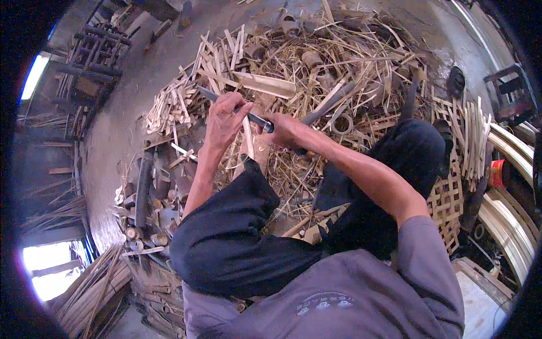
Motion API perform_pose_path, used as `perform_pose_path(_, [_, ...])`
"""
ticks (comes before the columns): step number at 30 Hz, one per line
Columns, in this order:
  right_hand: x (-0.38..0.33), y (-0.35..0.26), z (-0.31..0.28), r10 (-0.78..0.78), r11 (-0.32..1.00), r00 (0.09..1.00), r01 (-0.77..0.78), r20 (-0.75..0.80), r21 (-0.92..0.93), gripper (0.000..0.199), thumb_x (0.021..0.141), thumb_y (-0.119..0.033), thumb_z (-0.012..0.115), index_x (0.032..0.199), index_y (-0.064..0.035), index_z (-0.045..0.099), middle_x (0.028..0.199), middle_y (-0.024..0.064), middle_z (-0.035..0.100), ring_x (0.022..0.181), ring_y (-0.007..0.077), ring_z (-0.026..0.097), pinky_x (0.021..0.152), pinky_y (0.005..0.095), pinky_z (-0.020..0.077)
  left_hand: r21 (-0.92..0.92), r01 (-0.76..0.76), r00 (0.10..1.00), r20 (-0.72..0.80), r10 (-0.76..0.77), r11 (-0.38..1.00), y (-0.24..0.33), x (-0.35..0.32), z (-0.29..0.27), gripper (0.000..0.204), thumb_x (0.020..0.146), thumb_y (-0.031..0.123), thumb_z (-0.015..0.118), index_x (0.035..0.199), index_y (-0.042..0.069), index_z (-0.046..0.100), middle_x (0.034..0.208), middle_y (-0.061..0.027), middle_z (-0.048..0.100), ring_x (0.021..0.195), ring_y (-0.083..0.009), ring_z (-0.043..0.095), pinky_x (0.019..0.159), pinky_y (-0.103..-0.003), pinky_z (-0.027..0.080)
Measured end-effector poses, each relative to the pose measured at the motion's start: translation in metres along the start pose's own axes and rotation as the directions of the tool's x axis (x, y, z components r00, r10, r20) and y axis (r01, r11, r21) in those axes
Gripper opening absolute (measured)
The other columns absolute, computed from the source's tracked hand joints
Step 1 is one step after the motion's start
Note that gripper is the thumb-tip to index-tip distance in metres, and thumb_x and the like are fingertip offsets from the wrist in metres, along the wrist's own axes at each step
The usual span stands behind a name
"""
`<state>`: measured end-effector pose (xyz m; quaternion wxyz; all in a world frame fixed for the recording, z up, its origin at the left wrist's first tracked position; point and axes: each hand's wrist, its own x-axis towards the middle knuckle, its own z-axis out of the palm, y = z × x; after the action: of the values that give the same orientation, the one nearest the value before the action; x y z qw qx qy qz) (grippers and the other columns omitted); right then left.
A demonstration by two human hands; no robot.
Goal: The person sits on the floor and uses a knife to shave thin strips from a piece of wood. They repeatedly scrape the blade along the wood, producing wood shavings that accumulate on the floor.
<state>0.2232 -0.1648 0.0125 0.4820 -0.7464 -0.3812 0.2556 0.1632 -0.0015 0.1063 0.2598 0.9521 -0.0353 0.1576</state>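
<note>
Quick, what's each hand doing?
Left hand: closed, seemingly pinching a pale strip; its fingertips are partly hidden.
Right hand: closed, holding the knife by its handle end.

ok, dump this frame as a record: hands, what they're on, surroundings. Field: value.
left_hand: left hand closed at the upper end of a pale strip
right_hand: right hand closed on a knife
blade: points toward upper left of view, past the left hand
ahead: heap of shavings and split pieces
right_side: upright pale strips, woven lattice
legs: bent, dark trousers
</note>
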Motion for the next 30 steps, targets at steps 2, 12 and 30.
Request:
perform_pose_path(2, [0.002,0.006,0.004,-0.036,0.999,0.997,0.036,-0.061,0.005,0.026,0.074,-0.021,0.066,0.096,-0.0078,0.062,0.073,0.0096,0.063,0.066,0.0170,0.058,0.063,0.0355,0.0480,-0.023,0.013,1.000,-0.019,-0.014,1.000,0.000,-0.001,0.001,0.019,0.082,0.016,0.066,0.080,-0.001,0.057,0.072,-0.0121,0.055,0.074,-0.0282,0.056,0.067,-0.037,0.043])
perform_pose_path(12, [0.006,-0.001,0.011,-0.036,0.995,0.994,0.026,-0.106,-0.092,0.026,0.076,-0.021,0.064,0.094,-0.0029,0.061,0.073,0.0156,0.061,0.065,0.0228,0.060,0.061,0.0370,0.0468,-0.112,0.035,0.999,-0.017,-0.037,0.993,-0.007,-0.005,-0.006,0.018,0.082,0.013,0.067,0.079,-0.001,0.057,0.075,-0.0113,0.054,0.070,-0.0262,0.055,0.064,-0.035,0.043])
perform_pose_path(30, [0.002,0.017,0.010,0.279,0.959,0.955,-0.283,0.102,0.026,0.029,0.072,-0.029,0.066,0.083,-0.0014,0.064,0.067,0.0152,0.064,0.059,0.0228,0.061,0.060,0.0389,0.0497,-0.210,0.135,0.991,0.009,-0.137,0.968,-0.007,-0.010,0.005,0.019,0.084,0.016,0.065,0.082,-0.001,0.057,0.072,-0.0118,0.059,0.064,-0.0217,0.055,0.062,-0.032,0.043])
